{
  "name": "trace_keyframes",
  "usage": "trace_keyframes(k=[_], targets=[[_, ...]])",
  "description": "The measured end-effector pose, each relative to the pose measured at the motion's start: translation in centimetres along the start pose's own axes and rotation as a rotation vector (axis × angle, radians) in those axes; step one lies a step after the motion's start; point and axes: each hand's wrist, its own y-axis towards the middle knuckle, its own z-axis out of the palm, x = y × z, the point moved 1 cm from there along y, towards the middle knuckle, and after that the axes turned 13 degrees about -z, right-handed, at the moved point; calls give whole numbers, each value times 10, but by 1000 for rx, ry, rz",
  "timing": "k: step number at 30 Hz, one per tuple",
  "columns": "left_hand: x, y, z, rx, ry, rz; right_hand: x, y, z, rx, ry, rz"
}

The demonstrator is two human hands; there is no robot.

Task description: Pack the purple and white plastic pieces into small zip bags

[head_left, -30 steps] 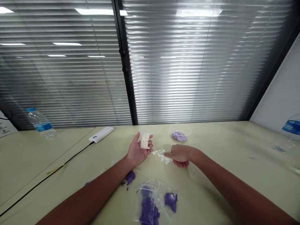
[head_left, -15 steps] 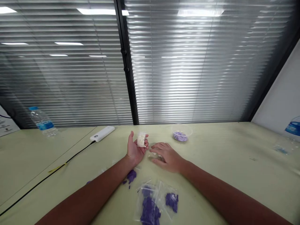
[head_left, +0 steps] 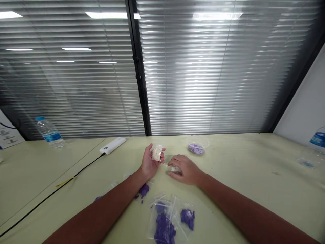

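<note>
The person's right hand (head_left: 185,170) hides most of the small white flakes (head_left: 175,169) beneath it; the clear plastic bag of purple pieces (head_left: 164,225) runs off the bottom edge.

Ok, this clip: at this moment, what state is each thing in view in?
left hand: palm up, cupping a white clump
right hand: palm down, curled over white flakes
clear bowl: upright, purple pieces inside
plastic bags: lying flat, purple pieces inside
water bottle: upright, capped
power bank: lying flat, black cable attached
</note>
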Motion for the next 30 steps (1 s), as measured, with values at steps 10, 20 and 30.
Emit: trace_keyframes(k=[10,20,30], targets=[[4,3,-3,22,63,18,-13,2,2,94,-123,-19],[6,3,-1,13,128,30,-25,-11,-19,119,-208,288],[7,3,0,29,162,36,-10,-2,-17,333,-252,111]])
